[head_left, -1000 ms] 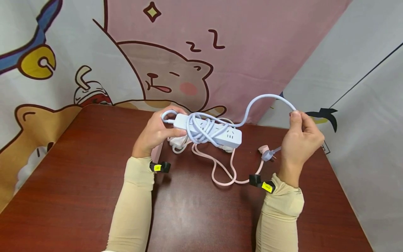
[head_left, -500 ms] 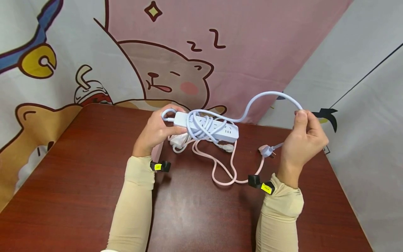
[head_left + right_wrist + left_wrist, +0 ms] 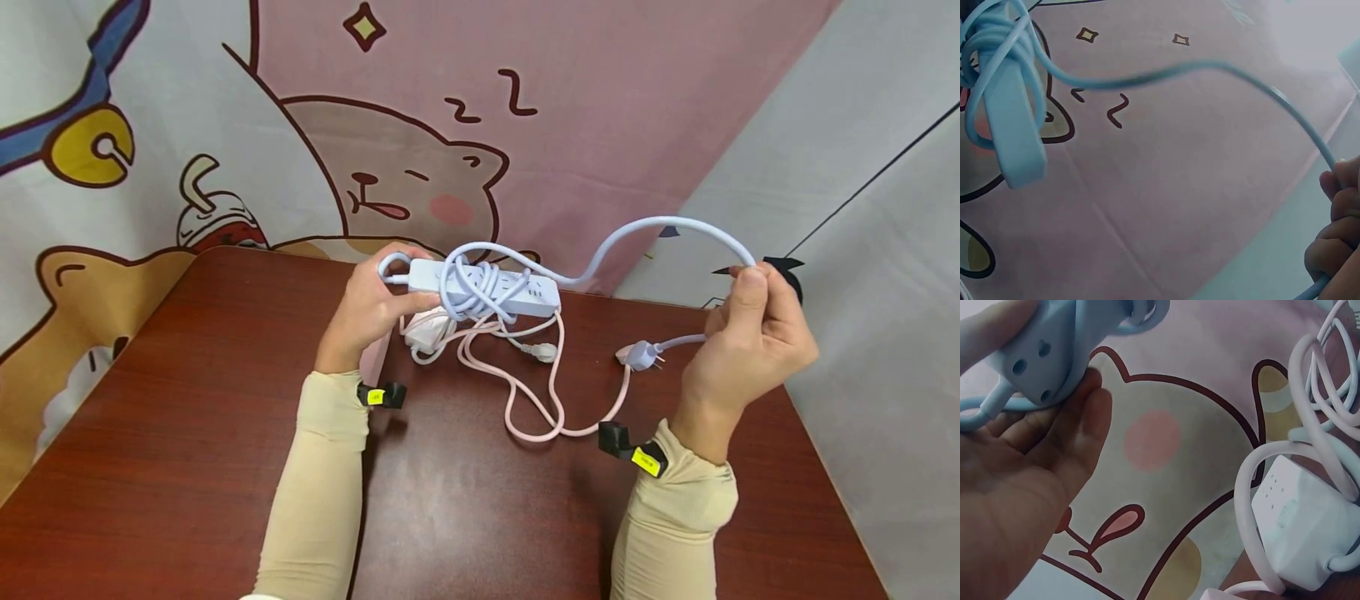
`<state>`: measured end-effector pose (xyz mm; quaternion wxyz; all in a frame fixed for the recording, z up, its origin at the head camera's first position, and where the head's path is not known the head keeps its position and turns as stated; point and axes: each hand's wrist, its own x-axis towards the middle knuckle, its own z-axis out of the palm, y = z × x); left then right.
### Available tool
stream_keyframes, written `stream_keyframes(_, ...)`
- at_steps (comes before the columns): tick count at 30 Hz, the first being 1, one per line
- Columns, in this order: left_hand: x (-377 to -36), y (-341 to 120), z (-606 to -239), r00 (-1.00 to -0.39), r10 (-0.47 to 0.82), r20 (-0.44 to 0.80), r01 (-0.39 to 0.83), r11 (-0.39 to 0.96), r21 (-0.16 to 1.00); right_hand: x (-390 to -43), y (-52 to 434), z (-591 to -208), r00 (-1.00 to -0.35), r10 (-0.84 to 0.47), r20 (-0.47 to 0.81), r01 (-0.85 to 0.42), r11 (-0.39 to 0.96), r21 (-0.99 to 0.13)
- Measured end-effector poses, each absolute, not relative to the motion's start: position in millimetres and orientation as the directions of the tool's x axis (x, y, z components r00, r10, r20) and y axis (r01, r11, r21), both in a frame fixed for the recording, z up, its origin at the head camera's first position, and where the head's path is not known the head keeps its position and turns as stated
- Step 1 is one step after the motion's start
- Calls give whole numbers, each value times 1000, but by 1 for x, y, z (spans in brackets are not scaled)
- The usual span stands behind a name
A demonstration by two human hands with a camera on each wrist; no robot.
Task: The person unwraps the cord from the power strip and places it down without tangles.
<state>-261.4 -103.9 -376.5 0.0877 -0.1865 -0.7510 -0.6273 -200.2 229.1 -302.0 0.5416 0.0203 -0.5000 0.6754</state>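
My left hand (image 3: 369, 312) grips the left end of a pale blue power strip (image 3: 542, 293), thumb in front and fingers behind. The strip is held up above the table, its own cord (image 3: 480, 287) wound round its middle in several crossing loops. From there the cord arcs to the right, where my right hand (image 3: 753, 342) pinches it between thumb and fingers. Below that hand the cord's tail ends in a pale blue plug (image 3: 642, 356). In the right wrist view, curled fingers (image 3: 1341, 244) wrap the cord. The left wrist view shows the strip's end face (image 3: 1038, 356) close up.
Behind the strip, a white power strip (image 3: 426, 332) lies on the brown table (image 3: 480, 517) with a white plug (image 3: 542, 352). A pink cord (image 3: 517, 392) loops across the wood to the right. A printed curtain (image 3: 600, 108) hangs along the table's back edge.
My right hand has moved to the right with the cord, stretching the arc wider. The strip in my left hand has shifted slightly up and left. The blue plug has come further into view.
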Motion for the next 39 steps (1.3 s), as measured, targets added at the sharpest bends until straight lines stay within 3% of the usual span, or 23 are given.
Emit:
stream_keyframes(4,-263,-107,-379,-928,100,359,371,154,916,-200,234,-300,-423,714,557,-776,32,-630)
stream_keyframes(8,-264,-110,-379,-931,26,363,364,84,928,-197,242,-300,-451,691,565,-739,66,-670)
stream_keyframes(15,-263,-116,-380,-935,-30,354,353,32,935,-194,254,-303,-477,613,630,-539,363,-760)
stream_keyframes(23,-263,-117,-381,-933,-52,357,361,-107,926,-198,276,-316,-583,518,626,-306,574,-760)
stream_keyframes(29,-263,-116,-381,-920,-75,384,390,-227,892,-200,293,-330,-697,367,617,-168,752,-637)
stream_keyframes(33,-263,-116,-381,-916,-72,394,398,-275,875,-203,297,-337,-786,286,548,-116,802,-586)
stream_keyframes(39,-263,-115,-381,-915,-65,399,401,-258,879,-207,301,-345,-849,264,457,-62,810,-583)
